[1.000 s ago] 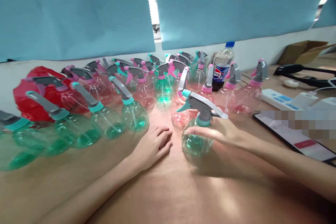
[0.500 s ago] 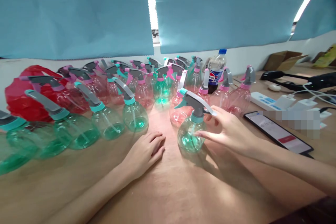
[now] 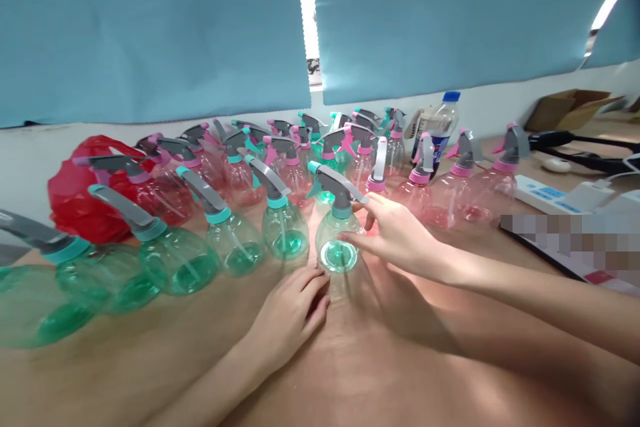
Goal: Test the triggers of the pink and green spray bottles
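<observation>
My right hand [image 3: 393,233] has its thumb and fingers around a green spray bottle [image 3: 338,243] with a grey and turquoise trigger head. The bottle stands upright, its lower part over the table. My left hand [image 3: 295,300] rests palm down on the table just in front of it, fingers loosely bent and nothing held. To the left of the held bottle, another green spray bottle [image 3: 284,230] stands a small gap away, the nearest of a row that runs toward the left edge. Behind my right hand is a pink spray bottle [image 3: 377,180], partly hidden.
More pink and green spray bottles crowd the back, beside a red plastic bag [image 3: 83,193]. A cola bottle [image 3: 440,130] stands behind the pink ones. Rightward lie a phone [image 3: 537,247], a power strip [image 3: 543,193] and an open cardboard box [image 3: 565,110].
My right hand has moved the green spray bottle leftward, closer to the end of the green row. My left hand stays on the table. The view has turned slightly left.
</observation>
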### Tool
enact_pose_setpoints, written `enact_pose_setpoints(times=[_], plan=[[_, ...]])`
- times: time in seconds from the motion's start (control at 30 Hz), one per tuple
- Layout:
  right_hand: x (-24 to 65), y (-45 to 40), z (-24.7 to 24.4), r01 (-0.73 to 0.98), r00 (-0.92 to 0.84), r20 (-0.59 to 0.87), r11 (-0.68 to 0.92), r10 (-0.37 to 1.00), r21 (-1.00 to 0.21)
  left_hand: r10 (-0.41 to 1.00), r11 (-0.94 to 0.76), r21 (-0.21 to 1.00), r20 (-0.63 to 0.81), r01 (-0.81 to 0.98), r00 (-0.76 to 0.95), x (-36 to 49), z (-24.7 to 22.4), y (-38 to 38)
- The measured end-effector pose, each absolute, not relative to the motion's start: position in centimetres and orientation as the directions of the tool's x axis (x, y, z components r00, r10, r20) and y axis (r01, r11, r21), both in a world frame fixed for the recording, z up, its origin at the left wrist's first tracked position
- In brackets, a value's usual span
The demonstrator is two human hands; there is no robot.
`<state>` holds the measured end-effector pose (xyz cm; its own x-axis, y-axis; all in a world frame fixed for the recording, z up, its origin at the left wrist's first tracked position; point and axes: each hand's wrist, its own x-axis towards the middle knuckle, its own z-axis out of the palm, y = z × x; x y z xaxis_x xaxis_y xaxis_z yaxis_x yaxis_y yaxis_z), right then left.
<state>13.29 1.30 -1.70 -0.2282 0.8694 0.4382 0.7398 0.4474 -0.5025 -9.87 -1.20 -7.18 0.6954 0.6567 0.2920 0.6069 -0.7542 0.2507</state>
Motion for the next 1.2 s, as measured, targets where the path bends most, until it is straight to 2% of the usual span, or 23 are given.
enact_pose_setpoints(times=[0.2, 0.47, 1.0, 1.2], plan=[[12.1, 1.9, -1.4, 0.803, -0.154, 0.427, 0.365, 0.891, -0.472, 0.661, -0.750, 0.264, 0.257, 0.607, 0.705, -10.0, -7.3, -1.2], [10.9, 3.2, -1.4, 0.874, -0.171, 0.434, 0.339, 0.885, -0.347, 0.660, -0.751, 0.251, 0.238, 0.611, 0.713, -9.9, -7.3, -1.2], [10.6, 4.0, -1.5, 0.880, -0.168, 0.482, 0.351, 0.860, -0.320, 0.660, -0.750, 0.262, 0.232, 0.608, 0.714, -9.9, -7.3, -1.3], [10.7, 4.7, -2.2, 0.854, -0.159, 0.493, 0.370, 0.855, -0.366, 0.662, -0.748, 0.260, 0.231, 0.611, 0.713, -9.9, -7.3, -1.2]])
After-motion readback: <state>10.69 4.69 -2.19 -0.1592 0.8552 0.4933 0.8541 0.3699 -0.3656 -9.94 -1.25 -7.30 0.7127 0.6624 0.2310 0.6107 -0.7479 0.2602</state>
